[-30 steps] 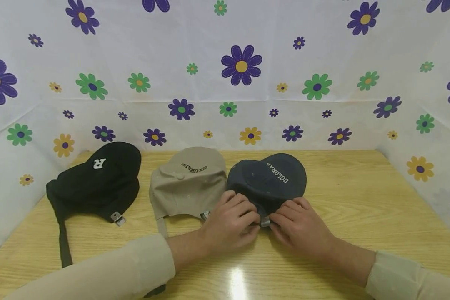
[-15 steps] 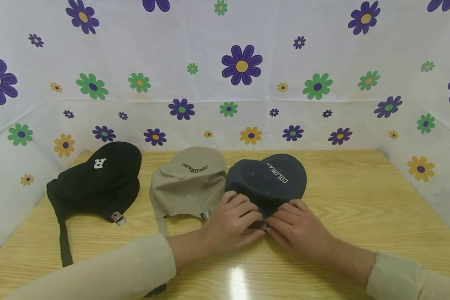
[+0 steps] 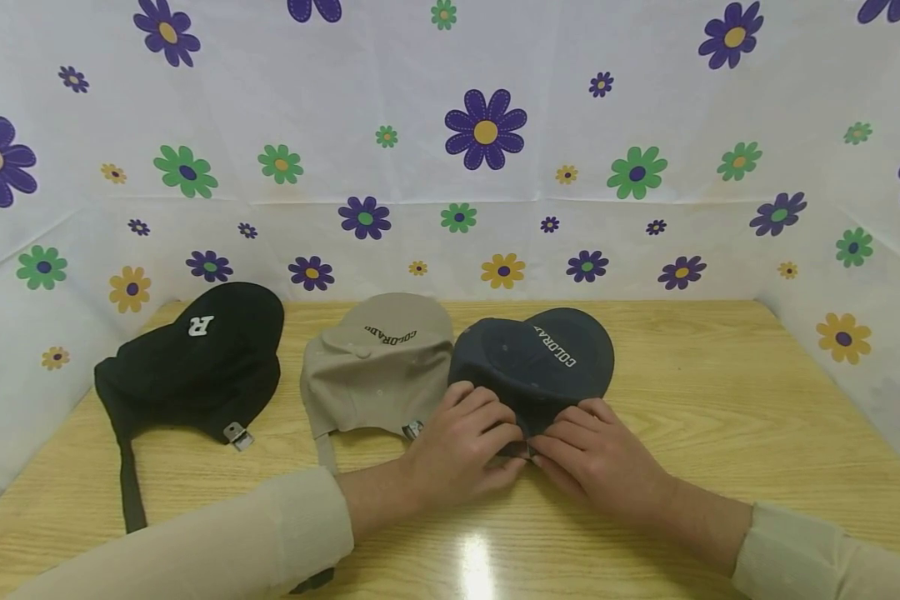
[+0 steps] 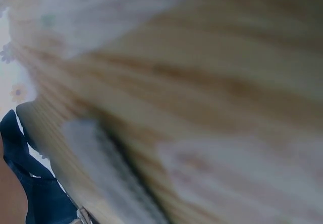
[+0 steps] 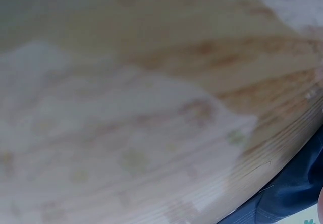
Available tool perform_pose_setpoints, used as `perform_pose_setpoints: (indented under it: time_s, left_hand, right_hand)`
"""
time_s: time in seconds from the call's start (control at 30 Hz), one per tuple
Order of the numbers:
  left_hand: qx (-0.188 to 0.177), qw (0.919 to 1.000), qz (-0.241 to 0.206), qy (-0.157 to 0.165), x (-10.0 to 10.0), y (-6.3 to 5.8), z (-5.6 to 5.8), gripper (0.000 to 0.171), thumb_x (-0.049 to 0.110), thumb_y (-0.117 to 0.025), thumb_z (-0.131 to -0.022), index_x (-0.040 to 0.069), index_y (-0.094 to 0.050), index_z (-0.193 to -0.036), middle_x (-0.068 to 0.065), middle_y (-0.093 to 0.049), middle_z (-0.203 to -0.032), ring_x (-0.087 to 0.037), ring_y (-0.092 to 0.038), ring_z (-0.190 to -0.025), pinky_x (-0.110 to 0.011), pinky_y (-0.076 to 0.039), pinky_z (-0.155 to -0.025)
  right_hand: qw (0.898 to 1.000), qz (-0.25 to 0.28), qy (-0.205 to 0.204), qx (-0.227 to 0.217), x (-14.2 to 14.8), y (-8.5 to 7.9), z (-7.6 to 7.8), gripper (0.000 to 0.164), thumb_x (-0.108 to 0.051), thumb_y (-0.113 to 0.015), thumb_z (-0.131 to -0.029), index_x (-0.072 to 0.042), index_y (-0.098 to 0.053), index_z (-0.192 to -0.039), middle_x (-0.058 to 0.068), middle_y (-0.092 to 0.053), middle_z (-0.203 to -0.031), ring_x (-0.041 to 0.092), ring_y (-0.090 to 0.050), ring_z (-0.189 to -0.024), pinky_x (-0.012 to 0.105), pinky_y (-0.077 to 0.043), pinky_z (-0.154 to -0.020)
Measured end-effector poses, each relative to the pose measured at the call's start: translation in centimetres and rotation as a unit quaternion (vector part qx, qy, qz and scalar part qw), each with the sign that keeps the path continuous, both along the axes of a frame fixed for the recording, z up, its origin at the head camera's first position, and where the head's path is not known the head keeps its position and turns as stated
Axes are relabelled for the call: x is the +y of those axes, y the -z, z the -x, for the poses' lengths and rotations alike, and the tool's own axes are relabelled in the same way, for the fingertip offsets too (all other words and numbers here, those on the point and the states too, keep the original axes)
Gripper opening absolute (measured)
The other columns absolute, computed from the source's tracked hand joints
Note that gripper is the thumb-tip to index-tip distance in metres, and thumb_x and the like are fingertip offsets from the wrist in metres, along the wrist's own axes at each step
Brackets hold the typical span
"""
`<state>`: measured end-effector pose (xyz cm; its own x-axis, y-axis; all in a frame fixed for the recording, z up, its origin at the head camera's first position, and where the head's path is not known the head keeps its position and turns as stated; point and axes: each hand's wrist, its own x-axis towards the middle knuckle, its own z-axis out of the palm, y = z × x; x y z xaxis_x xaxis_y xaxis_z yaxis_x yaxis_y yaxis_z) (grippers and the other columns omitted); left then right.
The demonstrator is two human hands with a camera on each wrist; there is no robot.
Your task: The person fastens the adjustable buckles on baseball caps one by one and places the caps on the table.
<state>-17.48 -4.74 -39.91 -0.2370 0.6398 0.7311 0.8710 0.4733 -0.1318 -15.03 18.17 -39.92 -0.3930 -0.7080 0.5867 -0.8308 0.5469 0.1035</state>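
Three caps on my feed: a black cap [image 3: 202, 367] by the tabletop's [image 3: 720, 417] left edge, a tan cap [image 3: 378, 375] near mid-back edge, then the navy cap [image 3: 517, 358], just right of it. Left hand [image 3: 471, 437] and right hand [image 3: 600, 454] pinch the navy cap's back, fingertips almost meeting at the metal clasp [image 4: 83, 215]; which holds what there, I can't tell. I'd want one side braced, the strap fed flat in small pushes, no twisting. Pale wood grain, glare [image 3: 476, 571] on the near side; flowered cloth [image 3: 412, 50] walls the back edge.
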Motion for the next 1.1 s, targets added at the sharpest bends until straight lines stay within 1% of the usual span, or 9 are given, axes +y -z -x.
perform_pose_setpoints:
  time_s: [0.2,0.33,0.5,0.6,0.73,0.9,1.1]
  left_hand:
    - [-0.010,0.9997,-0.003,0.021,0.06,-0.10,0.09,0.011,0.024,-0.078,-0.078,0.016,-0.071,-0.081,0.004,-0.065,-0.087,-0.014,-0.059,-0.086,-0.029,-0.049,-0.086]
    - [-0.010,0.9996,-0.006,0.028,0.08,-0.12,0.12,0.011,0.022,-0.079,-0.077,0.015,-0.070,-0.080,0.004,-0.064,-0.086,-0.014,-0.059,-0.085,-0.029,-0.049,-0.087]
    - [-0.003,0.9996,-0.010,0.028,0.11,-0.12,0.17,0.011,0.022,-0.078,-0.076,0.015,-0.070,-0.079,0.004,-0.064,-0.085,-0.015,-0.059,-0.084,-0.030,-0.049,-0.086]
    - [0.000,0.9996,-0.012,0.027,0.13,-0.11,0.20,0.010,0.022,-0.078,-0.076,0.015,-0.070,-0.079,0.004,-0.064,-0.084,-0.015,-0.059,-0.084,-0.030,-0.049,-0.085]
    - [-0.006,0.9997,-0.009,0.024,0.11,-0.05,0.18,0.010,0.022,-0.077,-0.077,0.015,-0.070,-0.080,0.004,-0.064,-0.085,-0.015,-0.058,-0.085,-0.030,-0.048,-0.085]
    - [-0.013,0.9997,-0.005,0.020,0.04,0.02,0.13,0.009,0.022,-0.075,-0.079,0.015,-0.070,-0.080,0.004,-0.064,-0.086,-0.015,-0.058,-0.085,-0.030,-0.046,-0.085]
    - [-0.007,0.9998,-0.002,0.019,-0.03,-0.04,0.19,0.008,0.020,-0.075,-0.077,0.015,-0.069,-0.079,0.004,-0.063,-0.084,-0.015,-0.057,-0.084,-0.030,-0.046,-0.084]
  right_hand:
    - [1.000,-0.002,-0.004,-0.006,0.07,-0.02,0.09,0.039,-0.033,-0.043,-0.106,-0.013,-0.076,-0.101,-0.003,-0.071,-0.092,0.016,-0.060,-0.088,0.032,-0.047,-0.085]
    - [1.000,-0.001,-0.009,-0.006,0.11,-0.05,0.12,0.036,-0.031,-0.045,-0.106,-0.012,-0.075,-0.101,-0.002,-0.070,-0.092,0.016,-0.060,-0.088,0.032,-0.048,-0.085]
    - [1.000,0.000,-0.008,-0.007,0.09,-0.15,0.09,0.034,-0.031,-0.048,-0.105,-0.012,-0.076,-0.101,-0.002,-0.070,-0.092,0.017,-0.059,-0.088,0.032,-0.047,-0.085]
    - [1.000,0.001,-0.006,-0.005,0.09,-0.16,0.09,0.035,-0.032,-0.048,-0.105,-0.012,-0.076,-0.099,-0.002,-0.070,-0.091,0.017,-0.059,-0.087,0.032,-0.046,-0.085]
    - [1.000,0.001,-0.003,-0.004,0.10,-0.11,0.13,0.036,-0.032,-0.046,-0.105,-0.012,-0.076,-0.097,-0.002,-0.070,-0.088,0.017,-0.059,-0.086,0.033,-0.046,-0.085]
    - [1.000,-0.002,0.002,-0.005,0.13,-0.17,0.14,0.033,-0.030,-0.050,-0.103,-0.012,-0.076,-0.095,-0.001,-0.070,-0.087,0.017,-0.059,-0.085,0.033,-0.046,-0.085]
    - [1.000,0.000,0.009,-0.007,0.15,-0.32,0.05,0.033,-0.029,-0.049,-0.102,-0.012,-0.076,-0.093,-0.001,-0.070,-0.087,0.018,-0.059,-0.085,0.035,-0.046,-0.086]
